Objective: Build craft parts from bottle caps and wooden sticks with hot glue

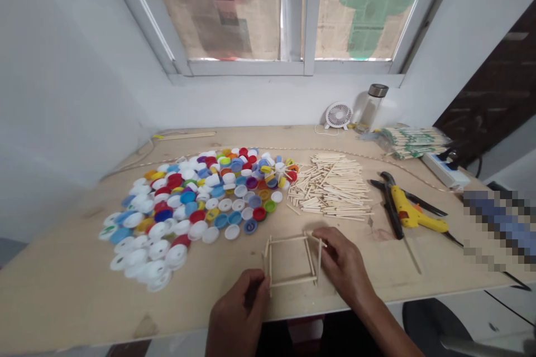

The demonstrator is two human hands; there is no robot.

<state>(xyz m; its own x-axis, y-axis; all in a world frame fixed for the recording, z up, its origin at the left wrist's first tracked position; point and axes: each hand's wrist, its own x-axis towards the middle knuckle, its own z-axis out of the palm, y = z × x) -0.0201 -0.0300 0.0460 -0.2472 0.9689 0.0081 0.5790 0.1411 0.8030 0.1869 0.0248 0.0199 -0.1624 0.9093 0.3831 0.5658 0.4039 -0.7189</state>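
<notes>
A small open frame of thin wooden sticks (293, 280) stands on the table's near side, between my hands. It has a squarish outline with short sticks rising at its left and right sides. My left hand (240, 309) is closed, its fingertips at the frame's lower left corner. At the upper right corner, my right hand (344, 261) pinches the frame with thumb and forefinger. Just beyond lies a pile of loose wooden sticks (335, 187). To its left spreads a heap of coloured plastic bottle caps (196, 198).
On the right lie a yellow glue gun (419, 217) and black-handled pliers (392, 206). Farther back are a white power strip (446, 171), bagged sticks (414, 140), a small white fan (339, 116) and a glass bottle (372, 107). A twisted cord (402, 167) crosses the table (84, 307).
</notes>
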